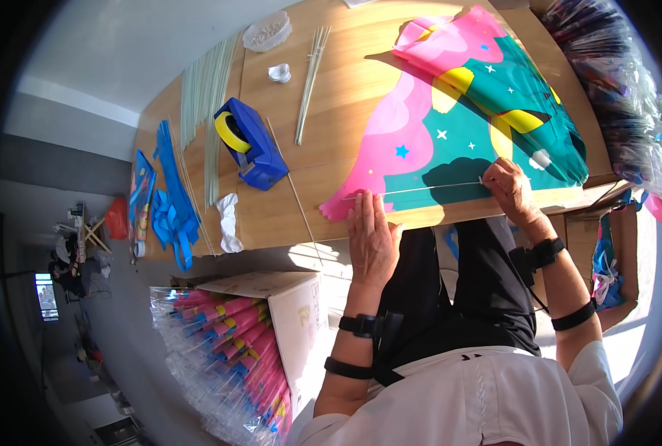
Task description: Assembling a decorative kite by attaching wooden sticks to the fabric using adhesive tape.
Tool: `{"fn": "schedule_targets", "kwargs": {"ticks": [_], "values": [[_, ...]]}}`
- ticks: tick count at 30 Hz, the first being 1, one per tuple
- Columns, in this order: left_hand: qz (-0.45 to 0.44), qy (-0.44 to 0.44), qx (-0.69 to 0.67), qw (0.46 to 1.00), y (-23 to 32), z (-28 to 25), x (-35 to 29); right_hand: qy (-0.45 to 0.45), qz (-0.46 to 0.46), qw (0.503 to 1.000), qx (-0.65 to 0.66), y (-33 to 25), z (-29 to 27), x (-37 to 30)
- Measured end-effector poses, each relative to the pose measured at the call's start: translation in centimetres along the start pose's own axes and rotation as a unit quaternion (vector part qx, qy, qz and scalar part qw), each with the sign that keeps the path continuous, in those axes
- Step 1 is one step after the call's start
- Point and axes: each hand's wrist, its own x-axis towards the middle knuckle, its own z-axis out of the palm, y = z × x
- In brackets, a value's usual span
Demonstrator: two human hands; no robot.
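A thin printed sheet (420, 160), pink and green with yellow patches and stars, lies on the wooden table and looks like a kite sail. Along its near edge runs a slender white rod (435, 186). My left hand (374, 249) rests flat on the sheet's left corner, fingers stretched over the rod's left end. At the other end of the rod, my right hand (511, 195) has its fingers pinched together on it. The sheet's far right part is folded over in loose layers.
Left on the table (346, 104) are a blue tape dispenser (253, 145), pale rods (215, 89), blue ribbon (173, 215) and a white bowl (267, 31). A box (301, 320) of wrapped pink bundles (230, 342) stands below left. Plastic-wrapped packs (621, 89) lie at right.
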Motion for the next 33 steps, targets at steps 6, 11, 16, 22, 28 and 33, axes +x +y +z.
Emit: {"fn": "schedule_targets", "kwargs": {"ticks": [6, 11, 16, 22, 28, 33], "values": [[-0.005, -0.003, 0.020, 1.000, -0.2, 0.0, 0.0, 0.000, -0.017, 1.000, -0.002, -0.1, 0.2, 0.0], [-0.004, -0.013, 0.027, 1.000, 0.0, -0.1, 0.3, 0.002, -0.040, 0.999, -0.021, -0.1, 0.0, 0.1], [-0.002, -0.037, 0.048, 0.998, -0.2, -0.2, 0.3, 0.012, -0.079, 0.996, -0.045, 0.0, 0.8, 0.4], [0.004, -0.018, 0.027, 0.999, 0.0, -0.1, 0.2, 0.018, -0.081, 0.996, -0.032, -0.4, 1.1, 0.6], [0.000, -0.022, 0.025, 0.999, 0.1, -0.2, 0.2, 0.016, -0.085, 0.996, -0.022, -0.8, 1.4, 0.9], [0.000, -0.022, 0.029, 0.999, 0.1, -0.2, 0.2, 0.019, -0.070, 0.997, -0.023, -1.2, 2.0, 1.1]]}}
